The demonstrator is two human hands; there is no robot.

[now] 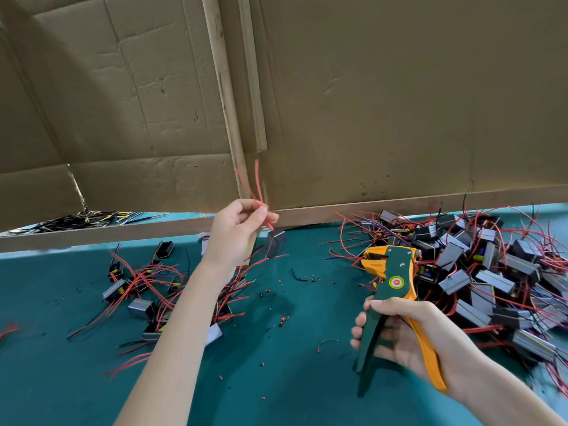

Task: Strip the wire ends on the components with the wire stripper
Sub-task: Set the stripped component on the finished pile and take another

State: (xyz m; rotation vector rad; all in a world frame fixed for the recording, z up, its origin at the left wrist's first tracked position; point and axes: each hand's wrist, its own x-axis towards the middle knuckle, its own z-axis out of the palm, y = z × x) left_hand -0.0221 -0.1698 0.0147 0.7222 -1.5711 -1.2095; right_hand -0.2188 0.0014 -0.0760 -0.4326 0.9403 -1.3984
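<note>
My left hand (238,229) is raised over the middle of the table and pinches the red wires (257,182) of a small grey component (275,243), which dangles just below the fingers. The wire ends point upward above the hand. My right hand (408,330) grips the handles of a green and yellow wire stripper (390,281) at the lower right. Its jaws point up and to the left, apart from the wires.
A big heap of grey components with red wires (479,265) lies at the right. A smaller pile (147,287) sits at the left under my forearm. Red insulation bits (282,321) dot the teal table (276,379). Cardboard walls (368,103) stand behind.
</note>
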